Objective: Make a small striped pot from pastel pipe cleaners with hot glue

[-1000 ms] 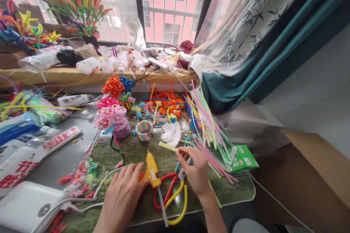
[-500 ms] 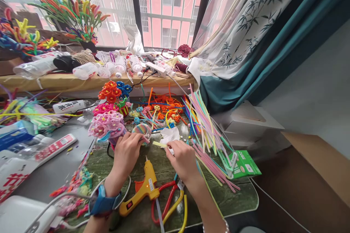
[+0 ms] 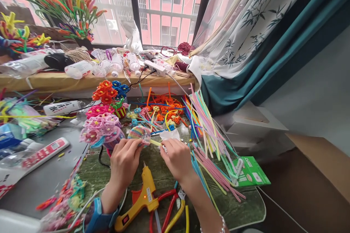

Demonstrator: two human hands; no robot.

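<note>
My left hand [image 3: 125,160] is closed, fingertips pinched at the near edge of a round pastel-striped piece [image 3: 135,133] that shows clear plastic on its right side. My right hand [image 3: 177,156] pinches a short pale yellow pipe cleaner [image 3: 155,142], whose free end points left and reaches the striped piece; whether they touch I cannot tell. A white scrap [image 3: 170,134] lies just behind my right fingers. Between my forearms rests a yellow hot glue gun [image 3: 149,185] with its light on. Beside it are red-handled pliers [image 3: 170,207] and a yellow-handled tool [image 3: 179,207].
Pink pipe-cleaner flowers [image 3: 102,129] stand left of the striped piece. Loose pipe cleaners [image 3: 203,123] and a green packet [image 3: 253,172] lie to the right. Orange pieces [image 3: 169,103] spread at the back. A white cable [image 3: 94,194] runs by my left wrist. Bottles [image 3: 79,69] line the sill.
My hands have drawn closer together, bringing the yellow pipe cleaner's tip up to the striped piece. That piece has shifted slightly left and tilted. The whole view has turned a little.
</note>
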